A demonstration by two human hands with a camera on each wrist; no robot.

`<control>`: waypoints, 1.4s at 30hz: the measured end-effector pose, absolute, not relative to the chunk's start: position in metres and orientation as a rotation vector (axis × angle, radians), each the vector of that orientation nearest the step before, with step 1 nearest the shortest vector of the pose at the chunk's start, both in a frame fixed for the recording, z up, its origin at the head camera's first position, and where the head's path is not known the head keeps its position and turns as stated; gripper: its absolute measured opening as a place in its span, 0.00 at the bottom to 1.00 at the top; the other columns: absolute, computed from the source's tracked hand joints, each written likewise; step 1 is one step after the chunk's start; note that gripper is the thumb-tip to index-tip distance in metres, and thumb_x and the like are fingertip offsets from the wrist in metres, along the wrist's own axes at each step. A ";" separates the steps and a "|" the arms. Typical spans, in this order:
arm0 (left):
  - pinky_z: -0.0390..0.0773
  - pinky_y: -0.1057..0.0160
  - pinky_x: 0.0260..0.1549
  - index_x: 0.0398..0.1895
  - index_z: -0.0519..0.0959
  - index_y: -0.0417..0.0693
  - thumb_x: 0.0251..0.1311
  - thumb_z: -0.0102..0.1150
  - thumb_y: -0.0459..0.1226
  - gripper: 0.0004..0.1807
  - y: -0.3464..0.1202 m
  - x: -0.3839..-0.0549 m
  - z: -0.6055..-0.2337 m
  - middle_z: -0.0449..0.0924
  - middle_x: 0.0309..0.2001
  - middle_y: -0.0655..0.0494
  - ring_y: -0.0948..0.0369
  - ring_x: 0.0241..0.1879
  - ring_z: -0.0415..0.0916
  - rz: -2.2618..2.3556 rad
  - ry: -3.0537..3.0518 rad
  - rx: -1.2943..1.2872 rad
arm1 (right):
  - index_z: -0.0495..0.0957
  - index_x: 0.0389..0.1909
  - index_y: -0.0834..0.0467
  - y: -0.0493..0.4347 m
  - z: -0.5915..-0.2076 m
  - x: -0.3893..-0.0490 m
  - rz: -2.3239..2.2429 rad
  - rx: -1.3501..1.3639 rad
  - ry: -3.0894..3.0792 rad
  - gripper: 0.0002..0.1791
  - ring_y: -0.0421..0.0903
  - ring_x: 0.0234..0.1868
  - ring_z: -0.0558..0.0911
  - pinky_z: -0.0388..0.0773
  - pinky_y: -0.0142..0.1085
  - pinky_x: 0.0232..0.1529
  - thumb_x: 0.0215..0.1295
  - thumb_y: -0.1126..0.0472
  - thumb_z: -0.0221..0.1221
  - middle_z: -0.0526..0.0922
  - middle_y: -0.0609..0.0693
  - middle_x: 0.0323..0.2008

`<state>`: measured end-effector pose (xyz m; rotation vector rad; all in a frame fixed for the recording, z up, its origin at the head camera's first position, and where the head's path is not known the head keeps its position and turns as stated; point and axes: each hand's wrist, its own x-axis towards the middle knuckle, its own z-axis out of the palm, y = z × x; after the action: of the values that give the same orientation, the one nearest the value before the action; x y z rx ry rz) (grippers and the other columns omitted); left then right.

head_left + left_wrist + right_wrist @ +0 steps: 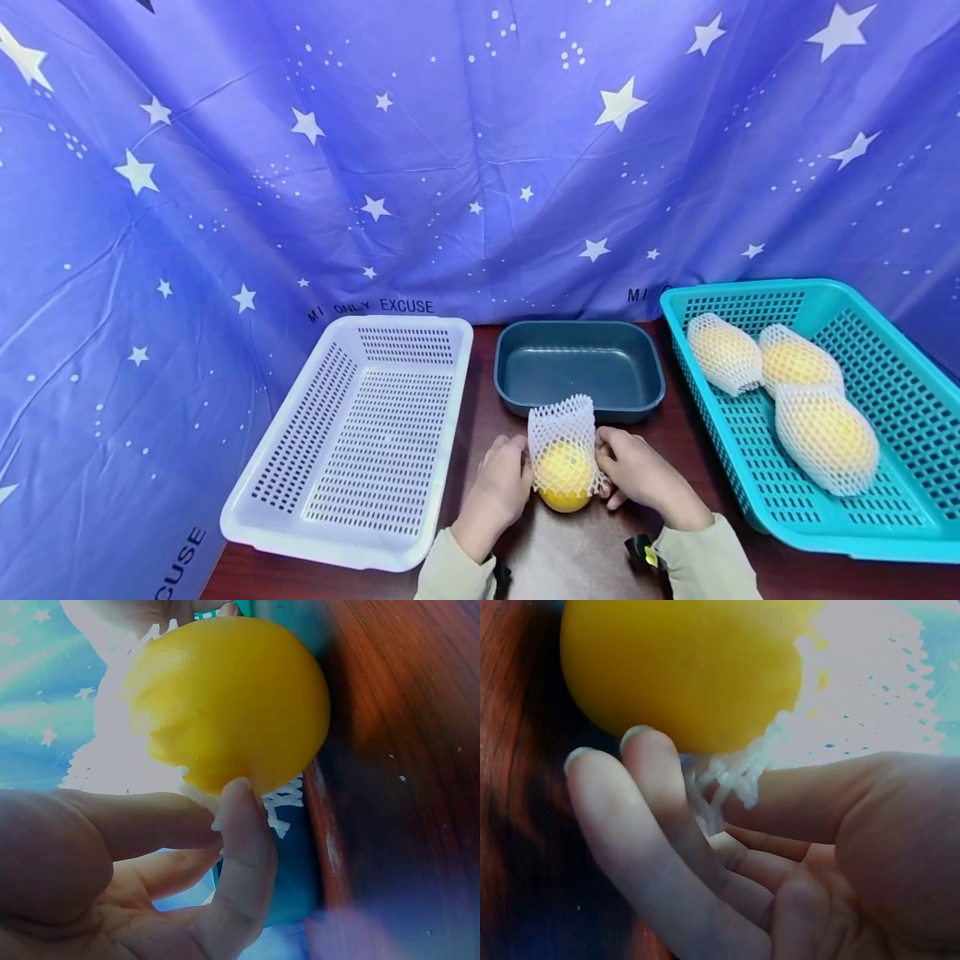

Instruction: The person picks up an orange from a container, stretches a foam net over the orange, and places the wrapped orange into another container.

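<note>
A smooth, rounded yellow fruit (564, 501) rests on the table in front of me, partly inside a white foam net sleeve (561, 419). The net's loose end stands up beyond the fruit, and the near end of the fruit is bare. From the left side, my left hand (498, 477) pinches the net's lower edge between thumb and finger. On the other side my right hand (643, 473) pinches the net's edge too; in the right wrist view its fingertips (651, 754) lie against or close to the yellow fruit (682, 675).
To the left stands a white slotted basket (429, 467) with nothing in it. Behind the fruit is a dark blue-green tray (577, 379). At the right, a teal basket (723, 450) holds three netted yellow fruits (828, 437). A starry blue curtain (465, 150) hangs behind.
</note>
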<state>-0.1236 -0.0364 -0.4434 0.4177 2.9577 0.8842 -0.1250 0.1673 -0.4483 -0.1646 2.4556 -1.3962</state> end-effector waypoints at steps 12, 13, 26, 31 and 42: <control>0.76 0.50 0.32 0.39 0.76 0.39 0.56 0.61 0.28 0.08 -0.038 -0.121 -0.441 0.68 0.34 0.49 0.49 0.29 0.72 0.911 2.889 0.381 | 0.68 0.32 0.63 0.164 -0.450 -0.124 -1.366 -0.053 2.417 0.09 0.45 0.16 0.76 0.80 0.41 0.18 0.71 0.72 0.42 0.73 0.54 0.18; 0.76 0.50 0.33 0.40 0.76 0.39 0.56 0.61 0.29 0.08 -0.038 -0.121 -0.441 0.68 0.34 0.49 0.49 0.30 0.72 0.908 2.884 0.378 | 0.68 0.32 0.63 0.164 -0.450 -0.124 -1.364 -0.055 2.419 0.09 0.45 0.15 0.76 0.80 0.41 0.18 0.71 0.72 0.41 0.73 0.54 0.18; 0.76 0.51 0.34 0.36 0.77 0.42 0.56 0.61 0.30 0.06 -0.040 -0.124 -0.444 0.69 0.34 0.51 0.49 0.33 0.74 0.868 2.868 0.405 | 0.67 0.28 0.60 0.164 -0.452 -0.124 -1.272 -0.068 2.477 0.11 0.45 0.13 0.76 0.79 0.40 0.16 0.71 0.72 0.42 0.72 0.53 0.18; 0.77 0.49 0.34 0.41 0.78 0.44 0.57 0.61 0.30 0.09 -0.040 -0.123 -0.442 0.73 0.35 0.50 0.48 0.35 0.77 0.827 2.909 0.428 | 0.66 0.28 0.60 0.163 -0.451 -0.125 -1.260 -0.031 2.489 0.11 0.45 0.13 0.76 0.79 0.40 0.17 0.71 0.71 0.43 0.72 0.53 0.19; 0.77 0.54 0.54 0.62 0.69 0.39 0.53 0.62 0.31 0.30 -0.040 -0.115 -0.424 0.78 0.55 0.47 0.52 0.56 0.77 0.832 2.865 0.565 | 0.67 0.29 0.60 0.165 -0.450 -0.124 -1.259 -0.049 2.489 0.11 0.45 0.14 0.76 0.79 0.39 0.17 0.70 0.72 0.42 0.73 0.53 0.18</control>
<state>-0.1147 -0.0397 -0.4241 0.5649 2.8655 0.8323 -0.1241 0.1649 -0.4502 -0.0492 2.4887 -1.2594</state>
